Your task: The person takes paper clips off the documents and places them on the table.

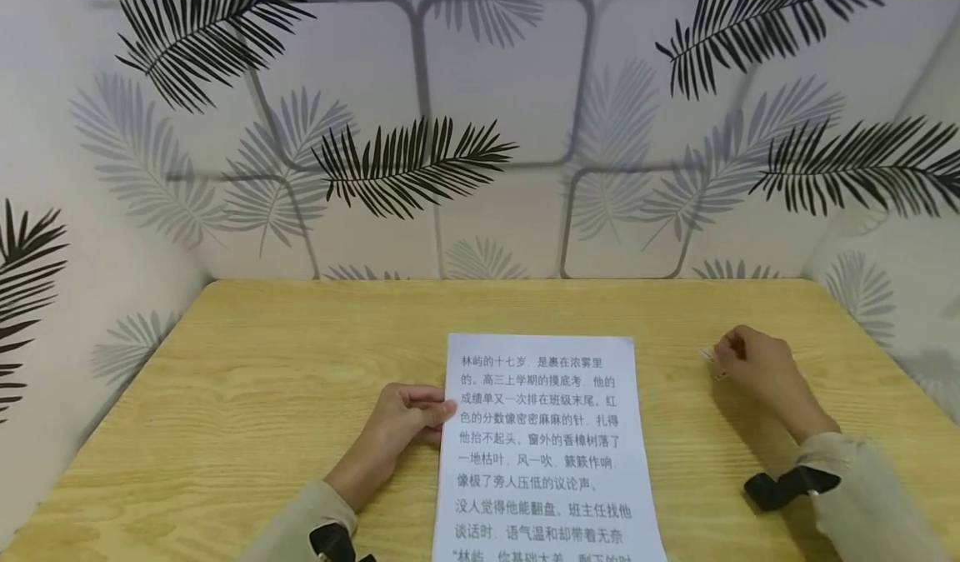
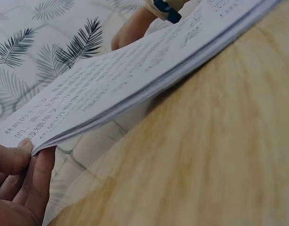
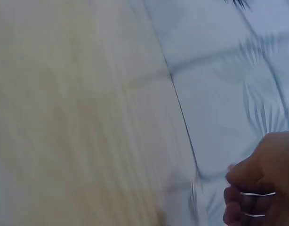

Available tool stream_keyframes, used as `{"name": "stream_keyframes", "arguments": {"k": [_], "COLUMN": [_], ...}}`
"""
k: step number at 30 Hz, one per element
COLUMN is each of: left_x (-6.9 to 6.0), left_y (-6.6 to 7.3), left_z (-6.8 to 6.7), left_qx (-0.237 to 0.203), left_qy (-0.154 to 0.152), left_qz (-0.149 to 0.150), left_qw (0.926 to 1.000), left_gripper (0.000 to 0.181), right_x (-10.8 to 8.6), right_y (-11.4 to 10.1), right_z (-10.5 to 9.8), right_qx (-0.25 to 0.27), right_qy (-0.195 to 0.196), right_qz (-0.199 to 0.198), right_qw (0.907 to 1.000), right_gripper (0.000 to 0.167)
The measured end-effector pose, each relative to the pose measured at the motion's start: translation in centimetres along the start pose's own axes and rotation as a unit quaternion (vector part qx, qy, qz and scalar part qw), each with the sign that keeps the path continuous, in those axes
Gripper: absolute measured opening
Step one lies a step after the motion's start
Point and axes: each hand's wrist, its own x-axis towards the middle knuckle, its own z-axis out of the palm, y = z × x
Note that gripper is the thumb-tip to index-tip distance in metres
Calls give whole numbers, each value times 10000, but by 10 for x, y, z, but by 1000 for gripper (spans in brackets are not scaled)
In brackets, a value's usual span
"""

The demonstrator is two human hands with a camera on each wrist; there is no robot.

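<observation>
A stack of white paper sheets (image 1: 547, 437) printed with Chinese text lies in front of me on the wooden table. My left hand (image 1: 408, 420) pinches its left edge near the far corner, thumb on top and fingers beneath. In the left wrist view, the paper stack (image 2: 121, 89) shows several layered sheets, raised off the table near the left hand (image 2: 22, 179). Out to the right of the stack, my right hand (image 1: 757, 370) pinches a small thin, pale wire-like piece (image 1: 706, 353) above the table. Fingers hide most of it, so its kind is unclear.
The wooden table (image 1: 300, 353) reaches back to a wall (image 1: 495, 220) covered in leaf-patterned paper, which also runs along both sides. A black strap (image 1: 787, 487) sits on the right sleeve and another (image 1: 333, 541) on the left.
</observation>
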Motion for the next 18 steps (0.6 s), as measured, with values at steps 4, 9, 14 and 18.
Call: {"name": "stream_keyframes", "arguments": {"k": [4, 9, 14, 18], "left_x": [-2, -2, 1, 4], "left_y": [0, 5, 10, 15], "left_z": [1, -1, -2, -5], "left_qx": [-221, -412, -592, -644], "left_qy": [22, 17, 22, -85], "left_qz": [-87, -265, -327, -356], "left_qw": [9997, 9988, 9977, 9973], "left_gripper": [26, 26, 24, 26], "right_x": [-17, -38, -48, -46], "right_y": [-43, -78, -88, -92], "right_z": [12, 24, 29, 29], "right_qx": [1626, 3435, 4105, 4297], "right_qy": [-683, -2218, -2584, -2433], "right_qz": [-51, 54, -105, 50], "right_qw": [9843, 9125, 8744, 8696], "right_gripper": [46, 49, 31, 31]}}
